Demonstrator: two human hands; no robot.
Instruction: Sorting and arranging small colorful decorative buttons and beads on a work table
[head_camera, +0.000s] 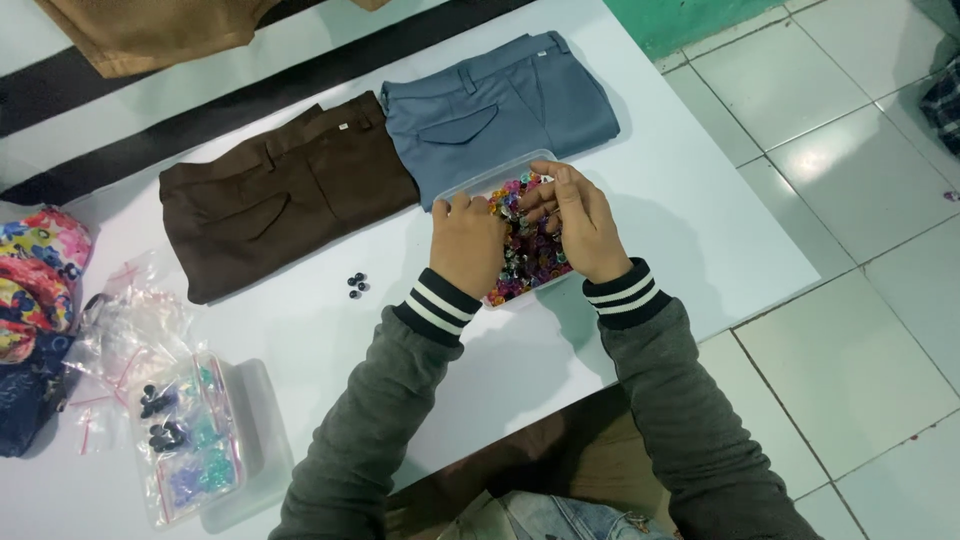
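Clear plastic box (466, 186), on white table (700, 200) beside folded blue-grey trousers (500, 110): many-coloured small buttons (530, 255), partly hidden by both hands. Left hand (466, 245) fingers curled into the buttons; right hand (580, 225) fingertips pinched, held item indistinct. Zip bags (185, 440): dark and teal pieces.

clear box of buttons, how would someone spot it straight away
On the white table, find the folded grey-blue trousers beside the brown trousers. Just in front of the grey-blue pair sits the clear box, under both hands. Unlike the plastic bags, it brims with mixed bright buttons.
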